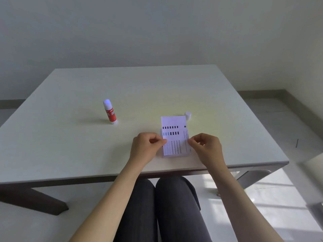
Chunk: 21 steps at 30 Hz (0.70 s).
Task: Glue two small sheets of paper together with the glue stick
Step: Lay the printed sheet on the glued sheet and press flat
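Two small printed sheets lie overlapped near the table's front edge. The upper sheet (174,144) covers most of the lower sheet (173,121), which sticks out at the far end. My left hand (146,149) pinches the upper sheet's left edge. My right hand (206,148) pinches its right edge. The red glue stick (110,111) stands upright and uncapped, well to the left of the papers. Its white cap (188,115) rests just beyond the sheets' far right corner.
The white table (70,145) has its front edge close behind my wrists. My legs in dark trousers (162,206) are under it. A pale floor and a wall skirting lie to the right.
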Motion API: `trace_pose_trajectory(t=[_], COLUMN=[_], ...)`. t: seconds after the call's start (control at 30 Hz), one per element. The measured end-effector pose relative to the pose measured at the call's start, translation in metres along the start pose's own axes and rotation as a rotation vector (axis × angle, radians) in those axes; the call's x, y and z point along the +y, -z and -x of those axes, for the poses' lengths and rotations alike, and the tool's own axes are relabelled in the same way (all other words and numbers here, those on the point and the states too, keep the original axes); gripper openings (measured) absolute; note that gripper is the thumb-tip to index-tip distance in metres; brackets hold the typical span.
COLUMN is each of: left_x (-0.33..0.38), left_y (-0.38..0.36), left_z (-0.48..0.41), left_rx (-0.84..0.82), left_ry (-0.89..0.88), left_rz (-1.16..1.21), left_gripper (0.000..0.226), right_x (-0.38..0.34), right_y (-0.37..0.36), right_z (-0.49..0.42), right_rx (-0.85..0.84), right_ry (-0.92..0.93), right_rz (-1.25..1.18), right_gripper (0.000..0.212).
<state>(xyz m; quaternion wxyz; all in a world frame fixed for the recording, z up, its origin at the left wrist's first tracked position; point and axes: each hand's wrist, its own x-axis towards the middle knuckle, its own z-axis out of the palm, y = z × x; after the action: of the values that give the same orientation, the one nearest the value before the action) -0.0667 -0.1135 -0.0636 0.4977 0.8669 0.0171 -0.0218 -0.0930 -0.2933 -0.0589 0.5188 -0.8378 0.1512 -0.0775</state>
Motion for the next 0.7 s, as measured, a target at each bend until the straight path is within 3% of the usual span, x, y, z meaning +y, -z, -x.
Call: trace_pose_trajectory(t=[0.47,0.7], left_x=[-0.0057,-0.0068], left_y=[-0.0017,-0.0017], left_z=[-0.0028,-0.0045], left_rx=[0.01,0.019], left_ry=[0.034,0.021], left_rz=[-0.051,-0.087], left_gripper=[0.014,0.015], right_x=[-0.0002,-0.0021], right_y=[-0.0072,-0.0097], right_z=[-0.0011,0.0003], right_rx=[-0.039,-0.033], right_ry=[0.017,0.045], right_rz=[0.198,0.237], right_gripper=[0.009,0.015])
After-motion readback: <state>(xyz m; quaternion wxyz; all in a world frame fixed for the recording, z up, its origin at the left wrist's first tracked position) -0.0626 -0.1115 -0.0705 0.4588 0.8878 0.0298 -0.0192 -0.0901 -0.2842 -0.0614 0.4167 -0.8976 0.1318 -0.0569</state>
